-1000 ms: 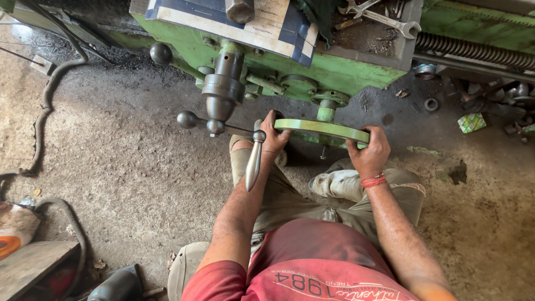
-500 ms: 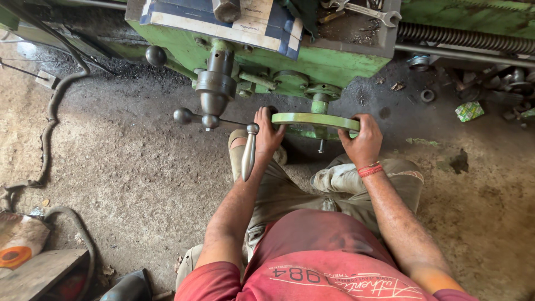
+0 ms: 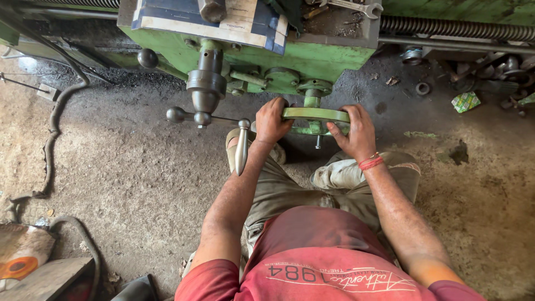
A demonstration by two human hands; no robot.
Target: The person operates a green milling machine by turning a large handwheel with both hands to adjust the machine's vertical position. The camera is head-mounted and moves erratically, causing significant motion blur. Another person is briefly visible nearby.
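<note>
A green round handwheel (image 3: 315, 115) sticks out from the front of a green lathe carriage (image 3: 290, 58). My left hand (image 3: 272, 120) grips the wheel's left rim. On the right rim my right hand (image 3: 353, 131) is closed, a red thread band at its wrist. Just left of my left hand, a grey metal crank handle (image 3: 241, 147) hangs down from a steel hub (image 3: 205, 92) with ball-ended levers.
Dirty concrete floor lies below the machine. A threaded lead screw (image 3: 457, 28) runs along the right of the lathe. A dark hose (image 3: 53, 128) curls on the floor at left. A green wrapper (image 3: 466, 101) and metal rings (image 3: 422, 88) lie at right.
Both hands stay on the green handwheel. The view has shifted slightly, so the machine sits higher in the frame; the hands keep nearly the same places on the rim.
</note>
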